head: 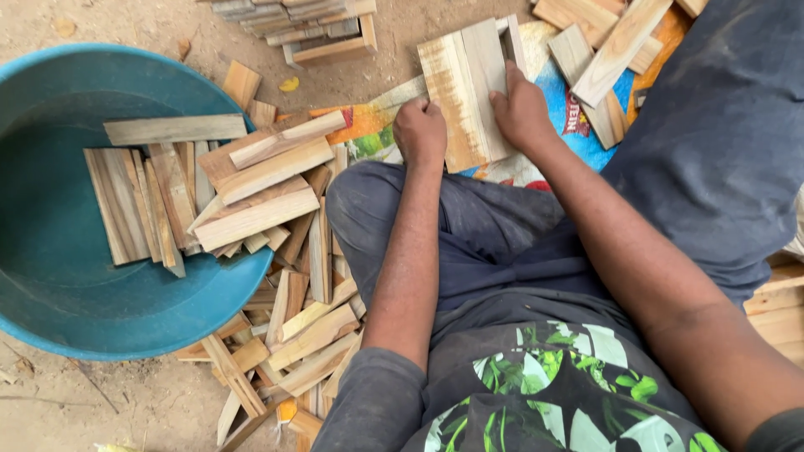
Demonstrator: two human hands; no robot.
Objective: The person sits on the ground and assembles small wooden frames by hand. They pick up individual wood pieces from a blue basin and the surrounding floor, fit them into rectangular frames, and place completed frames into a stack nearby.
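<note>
Holding a stack of flat wood slats [465,88], left hand [420,132] and right hand [521,109] grip closed on it, above colourful printed sack [373,125] on sandy ground [109,25]; teal basin [50,276] left.

sandy ground [126,406], teal tub [50,276], scattered wood pieces [314,335], colourful printed sack [373,125]
</note>
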